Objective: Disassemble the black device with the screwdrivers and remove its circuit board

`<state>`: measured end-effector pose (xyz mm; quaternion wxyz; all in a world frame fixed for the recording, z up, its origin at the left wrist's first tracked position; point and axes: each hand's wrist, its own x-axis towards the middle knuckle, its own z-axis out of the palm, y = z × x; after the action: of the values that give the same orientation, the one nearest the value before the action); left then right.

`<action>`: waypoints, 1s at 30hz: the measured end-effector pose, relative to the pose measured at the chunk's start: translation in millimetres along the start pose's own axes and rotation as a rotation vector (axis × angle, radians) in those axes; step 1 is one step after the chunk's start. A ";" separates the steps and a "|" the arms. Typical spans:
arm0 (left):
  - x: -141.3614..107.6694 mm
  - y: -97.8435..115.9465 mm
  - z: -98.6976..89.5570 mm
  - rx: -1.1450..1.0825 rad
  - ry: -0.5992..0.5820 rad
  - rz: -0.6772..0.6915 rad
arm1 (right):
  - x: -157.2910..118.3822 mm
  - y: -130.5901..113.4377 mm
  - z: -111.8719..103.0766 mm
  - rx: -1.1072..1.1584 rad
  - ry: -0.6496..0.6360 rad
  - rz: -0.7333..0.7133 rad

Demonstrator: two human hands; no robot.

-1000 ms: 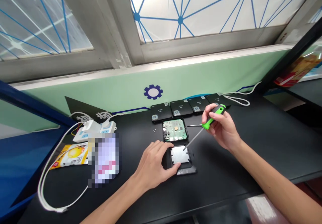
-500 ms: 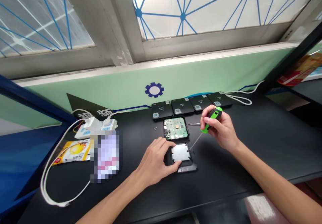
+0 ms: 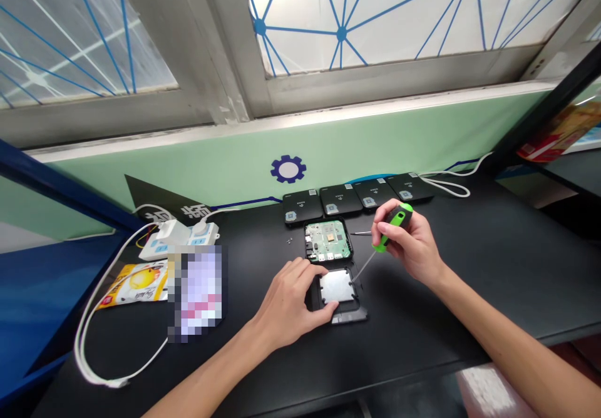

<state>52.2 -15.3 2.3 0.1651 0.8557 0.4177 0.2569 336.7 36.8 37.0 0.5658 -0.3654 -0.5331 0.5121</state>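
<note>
A black cover with a silver metal plate (image 3: 337, 286) lies flat on the dark table. My left hand (image 3: 293, 302) grips its left side between thumb and fingers. In my right hand (image 3: 410, 243) is a green and black screwdriver (image 3: 398, 218), tilted, its tip at the right edge of the plate. Just behind the cover sits an open black case with a green circuit board (image 3: 328, 239). A dark glossy strip (image 3: 350, 316) lies in front of the cover. Several small screws (image 3: 289, 241) are left of the case.
Several black boxes (image 3: 302, 208) line the wall. A thin metal tool (image 3: 364, 233) lies by the board. At left are a white power strip (image 3: 200, 236), a yellow snack packet (image 3: 141, 283), a blurred-out object (image 3: 200, 293) and a looped white cable (image 3: 81, 343).
My right hand and the screwdriver handle have shifted very slightly left and down, with the tip still at the plate's right edge. My left hand holds the same place.
</note>
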 end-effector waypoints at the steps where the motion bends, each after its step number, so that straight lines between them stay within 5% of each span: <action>1: 0.0 -0.1 0.0 0.002 0.001 0.000 | -0.6 0.2 0.1 -0.005 -0.003 -0.001; 23: -0.1 0.0 -0.5 0.012 0.002 -0.008 | -4.2 -2.2 1.7 -0.054 0.003 -0.056; 30: -1.0 0.5 -0.7 0.014 0.005 -0.013 | -9.7 -12.2 5.3 -0.165 -0.118 -0.191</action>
<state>51.6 -16.3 2.7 0.1599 0.8535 0.4255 0.2548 334.7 24.2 47.4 0.5476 -0.3275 -0.6381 0.4309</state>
